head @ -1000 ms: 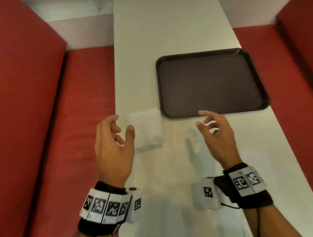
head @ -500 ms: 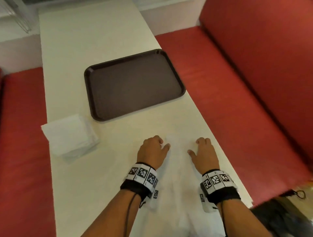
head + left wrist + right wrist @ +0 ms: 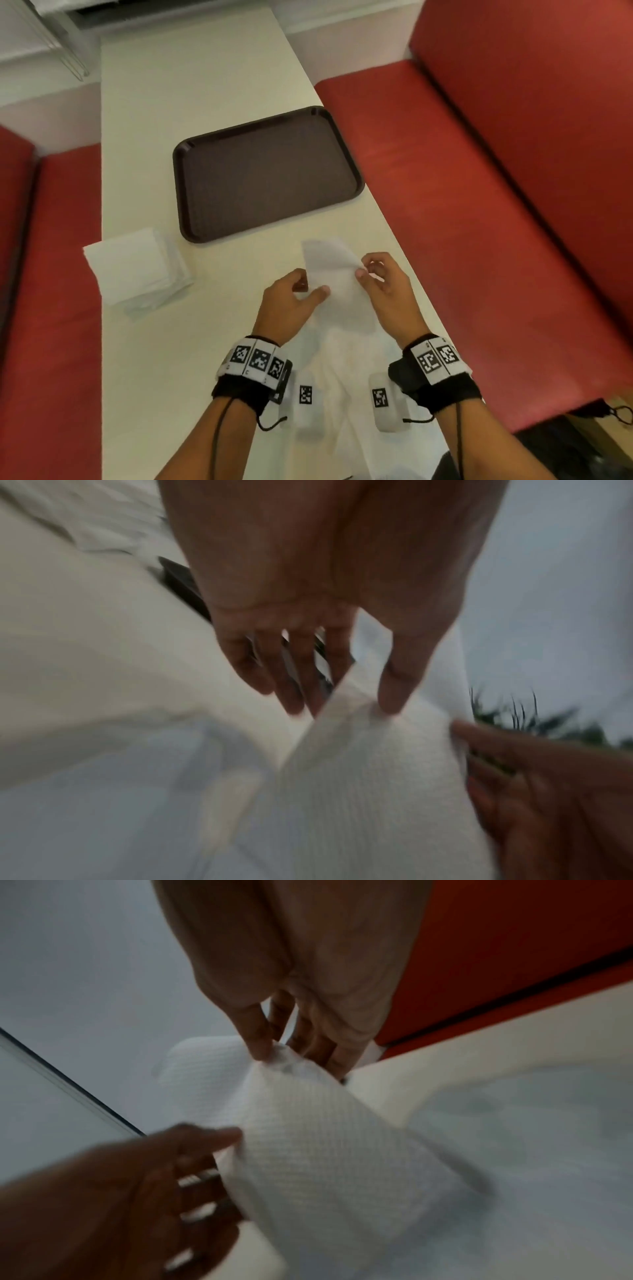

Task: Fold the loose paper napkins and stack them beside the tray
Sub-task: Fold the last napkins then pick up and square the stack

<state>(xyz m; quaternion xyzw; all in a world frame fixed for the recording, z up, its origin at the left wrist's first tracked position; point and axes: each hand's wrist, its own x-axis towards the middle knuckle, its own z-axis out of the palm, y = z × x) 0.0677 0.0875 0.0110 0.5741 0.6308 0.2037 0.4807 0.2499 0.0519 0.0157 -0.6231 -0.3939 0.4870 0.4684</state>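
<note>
Half a second ago my hands lay flat on the loose paper near the worktop's edge; now both have lifted one napkin (image 3: 330, 270) off it, its far end raised toward the tray (image 3: 267, 174).

From the head view, my left hand (image 3: 291, 301) pinches the napkin's left edge, thumb on top and fingers curled beneath. My right hand (image 3: 383, 287) pinches the right edge between thumb and forefinger, the other fingers loosely bent. The napkin is held just on the near side of the tray, apart from its rim. The stack of folded napkins (image 3: 137, 267) lies on the worktop (image 3: 205, 85) just beside the tray's near left corner. More loose napkins (image 3: 346, 370) lie spread between my wrists, on the near side of the tray. A red bench seat (image 3: 462, 205) runs along the tray's right side.

From the left wrist view, blurred, my left hand (image 3: 325, 631) has its thumb (image 3: 397, 688) pressed on the napkin (image 3: 369, 777), the fingers behind the sheet. The right hand (image 3: 548, 791) grips the other edge at the lower right.

From the right wrist view, my right hand (image 3: 301, 993) nips a bunched corner of the napkin (image 3: 325, 1137) with the thumb (image 3: 253, 1031) against the fingers. The left hand (image 3: 120, 1191) holds the opposite edge, and the sheet curves between the two.
</note>
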